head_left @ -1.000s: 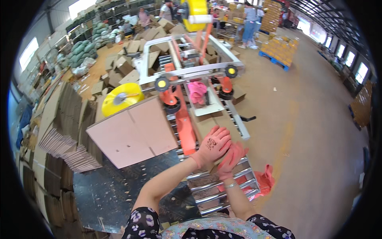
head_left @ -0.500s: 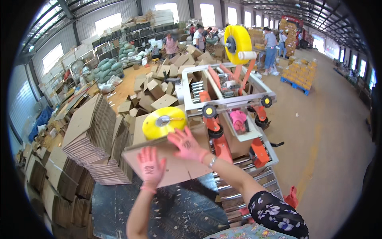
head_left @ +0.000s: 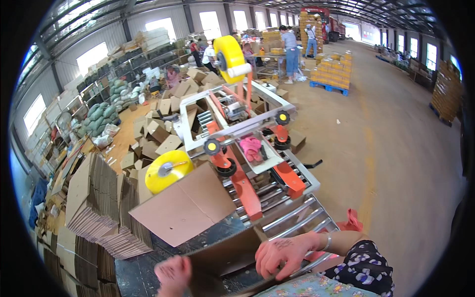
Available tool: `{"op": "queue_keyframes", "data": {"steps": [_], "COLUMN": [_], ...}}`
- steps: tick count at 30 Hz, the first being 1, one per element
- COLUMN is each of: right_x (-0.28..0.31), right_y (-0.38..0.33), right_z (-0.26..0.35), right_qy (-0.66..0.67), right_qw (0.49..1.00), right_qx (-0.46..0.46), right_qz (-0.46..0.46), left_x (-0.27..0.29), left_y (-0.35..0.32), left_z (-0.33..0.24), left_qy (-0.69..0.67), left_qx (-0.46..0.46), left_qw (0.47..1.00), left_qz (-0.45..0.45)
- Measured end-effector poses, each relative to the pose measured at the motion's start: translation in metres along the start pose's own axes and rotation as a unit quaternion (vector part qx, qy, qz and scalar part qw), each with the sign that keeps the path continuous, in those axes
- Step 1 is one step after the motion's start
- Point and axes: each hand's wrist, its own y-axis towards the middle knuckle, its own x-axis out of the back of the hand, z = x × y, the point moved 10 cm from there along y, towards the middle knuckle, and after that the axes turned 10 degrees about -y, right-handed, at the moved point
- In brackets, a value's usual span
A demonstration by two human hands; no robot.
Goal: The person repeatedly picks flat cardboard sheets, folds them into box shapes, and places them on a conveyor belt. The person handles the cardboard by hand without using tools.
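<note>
My left hand (head_left: 174,273), in a pink glove, grips the left edge of a flat brown cardboard box (head_left: 225,257) held low in front of me. On the same box's right edge is my right hand (head_left: 282,253), also gloved, with a bracelet at the wrist. The box is over the near end of a roller conveyor (head_left: 292,218). Beyond it a larger cardboard sheet (head_left: 190,203) leans beside a yellow tape roll (head_left: 166,169).
A tape-sealing machine (head_left: 237,128) with orange arms and a second yellow tape roll (head_left: 228,52) straddles the conveyor. Stacks of flat cardboard (head_left: 94,208) stand at my left. Loose boxes (head_left: 163,128) lie behind. Several people (head_left: 292,47) work far off by stacked pallets (head_left: 334,69).
Both hands dropped from the large leaning cardboard sheet toward me and now hold a flat box at the lower edge. The view tilted up slightly.
</note>
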Motion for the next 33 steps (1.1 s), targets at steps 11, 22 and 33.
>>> {"op": "queue_keyframes", "data": {"steps": [11, 22, 33], "right_x": [-0.063, -0.054, 0.015], "right_y": [0.009, -0.128, -0.265], "right_z": [-0.021, 0.011, 0.004], "right_qy": [-0.386, -0.408, -0.595], "right_qw": [0.904, 0.830, 0.462], "right_qx": [-0.057, -0.322, -0.424], "right_qz": [-0.176, -0.202, -0.503], "left_x": [0.054, -0.078, -0.140], "left_y": [-0.046, 0.000, 0.227], "left_z": [-0.137, -0.046, -0.311], "left_qy": [-0.413, -0.464, -0.444], "left_qx": [-0.102, 0.182, -0.208], "left_qw": [0.829, 0.860, 0.863], "left_qz": [0.363, 0.110, -0.119]}}
